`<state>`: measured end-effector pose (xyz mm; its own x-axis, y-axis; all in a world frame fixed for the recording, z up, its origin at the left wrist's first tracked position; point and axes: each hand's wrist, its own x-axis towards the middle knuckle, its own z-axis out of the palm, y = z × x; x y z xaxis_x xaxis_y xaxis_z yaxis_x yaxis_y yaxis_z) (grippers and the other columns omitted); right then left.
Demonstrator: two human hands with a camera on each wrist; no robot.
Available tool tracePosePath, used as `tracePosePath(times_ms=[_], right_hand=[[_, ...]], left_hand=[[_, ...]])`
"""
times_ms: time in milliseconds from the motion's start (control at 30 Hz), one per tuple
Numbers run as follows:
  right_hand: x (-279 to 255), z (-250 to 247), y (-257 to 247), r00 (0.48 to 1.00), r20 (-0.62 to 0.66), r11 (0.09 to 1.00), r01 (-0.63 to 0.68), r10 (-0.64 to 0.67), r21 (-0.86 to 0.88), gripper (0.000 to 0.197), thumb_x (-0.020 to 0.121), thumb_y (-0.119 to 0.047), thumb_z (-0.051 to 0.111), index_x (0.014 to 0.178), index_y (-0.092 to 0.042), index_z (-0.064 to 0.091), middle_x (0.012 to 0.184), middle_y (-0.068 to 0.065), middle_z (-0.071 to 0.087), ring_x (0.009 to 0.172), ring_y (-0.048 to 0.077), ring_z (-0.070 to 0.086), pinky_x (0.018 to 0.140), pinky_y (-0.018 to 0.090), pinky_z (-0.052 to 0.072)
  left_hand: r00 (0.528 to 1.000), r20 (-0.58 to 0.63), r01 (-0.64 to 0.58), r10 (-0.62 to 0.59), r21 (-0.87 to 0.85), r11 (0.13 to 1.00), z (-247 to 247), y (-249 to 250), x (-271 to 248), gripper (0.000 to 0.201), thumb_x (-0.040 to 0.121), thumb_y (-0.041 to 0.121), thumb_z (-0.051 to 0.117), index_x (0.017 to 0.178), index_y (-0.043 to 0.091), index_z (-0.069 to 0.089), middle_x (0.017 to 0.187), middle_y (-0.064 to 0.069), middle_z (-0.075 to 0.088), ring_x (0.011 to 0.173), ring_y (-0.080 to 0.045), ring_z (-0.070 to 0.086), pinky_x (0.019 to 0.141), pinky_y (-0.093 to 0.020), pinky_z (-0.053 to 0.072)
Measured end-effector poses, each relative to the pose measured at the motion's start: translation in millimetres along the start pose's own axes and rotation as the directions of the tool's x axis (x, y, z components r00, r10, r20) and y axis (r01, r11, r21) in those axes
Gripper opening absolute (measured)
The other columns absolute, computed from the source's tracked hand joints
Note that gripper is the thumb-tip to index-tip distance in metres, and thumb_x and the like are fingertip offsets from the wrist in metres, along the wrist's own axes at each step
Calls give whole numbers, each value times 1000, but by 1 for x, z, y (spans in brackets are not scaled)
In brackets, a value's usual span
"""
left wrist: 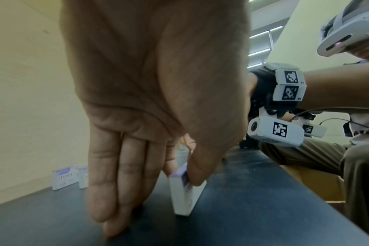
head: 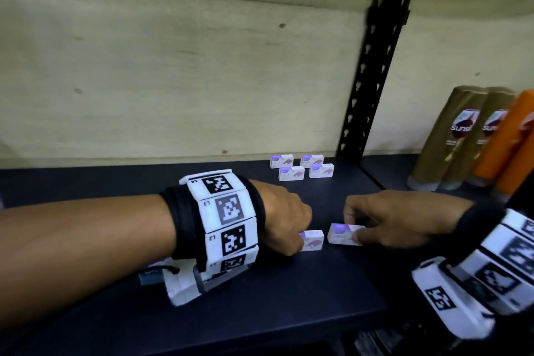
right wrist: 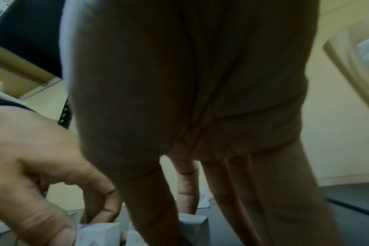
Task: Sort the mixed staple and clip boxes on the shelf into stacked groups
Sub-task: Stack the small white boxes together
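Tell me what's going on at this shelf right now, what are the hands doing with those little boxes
A person is sorting small white-and-purple staple boxes on a dark shelf. The left hand pinches one box between thumb and fingers, standing on its edge on the shelf. The right hand grips a second box right beside it. Four more boxes sit grouped near the back wall, two behind and two in front. Shampoo bottles stand in the next bay to the right.

Head looks down; wrists close (shared shelf (head: 289, 283))
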<state>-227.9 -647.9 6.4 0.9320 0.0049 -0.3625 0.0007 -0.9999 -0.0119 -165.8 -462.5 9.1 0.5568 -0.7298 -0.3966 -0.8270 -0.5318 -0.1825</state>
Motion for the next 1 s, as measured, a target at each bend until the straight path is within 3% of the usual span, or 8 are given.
tracePosePath(times_ms=[133,200,300,400,633,800,1000], right_hand=[[-6,4,1,1000,-16,998,-10,11,68,13,91,-48,60,95,-39,51,91,-10,66,75,5,63,80,31,53],[-7,5,2,1000,-19,992,-16,18,124,12,91,-48,61,93,-40,51,91,-7,69,71,12,69,79,35,56],[-8,5,3,1000,-17,988,-19,22,151,12,91,-47,62,92,-42,51,93,-4,71,70,17,71,79,39,58],[-6,6,0,1000,-12,991,-6,8,132,12,91,-47,63,93,-42,53,92,-10,67,71,11,67,79,35,57],[-3,9,1,1000,-30,994,3,0,105,14,88,-52,64,95,-45,54,100,-14,65,89,7,62,86,33,52],[-4,8,0,1000,-26,993,0,3,120,13,89,-50,64,96,-43,55,97,-12,65,78,8,64,78,29,54],[-2,8,-3,999,-40,998,9,-6,64,15,90,-48,63,100,-40,54,89,-14,60,79,3,57,74,26,46]], left_hand=[[1000,8,21,-21,16,1000,4,5,-2,37,99,38,41,129,16,43,121,-6,56,88,-21,42,75,-34,37],[1000,6,27,-28,12,1000,6,6,-1,38,99,39,41,130,16,42,124,-7,56,89,-22,43,76,-35,39],[999,12,39,-39,11,999,6,8,-3,39,100,40,40,131,16,41,125,-8,56,92,-23,45,78,-36,41],[999,9,43,-43,12,999,5,10,-5,42,101,42,39,134,16,39,126,-8,55,100,-26,50,81,-38,42],[998,11,65,-65,-20,998,6,13,-8,40,101,43,38,133,18,38,125,-8,56,95,-24,44,82,-38,42],[998,12,66,-66,-15,998,4,11,-7,40,101,43,40,132,19,38,124,-8,56,96,-25,48,80,-37,41],[998,17,64,-64,-11,998,6,12,-5,40,101,44,39,132,19,37,120,-9,56,91,-24,44,80,-39,43]])
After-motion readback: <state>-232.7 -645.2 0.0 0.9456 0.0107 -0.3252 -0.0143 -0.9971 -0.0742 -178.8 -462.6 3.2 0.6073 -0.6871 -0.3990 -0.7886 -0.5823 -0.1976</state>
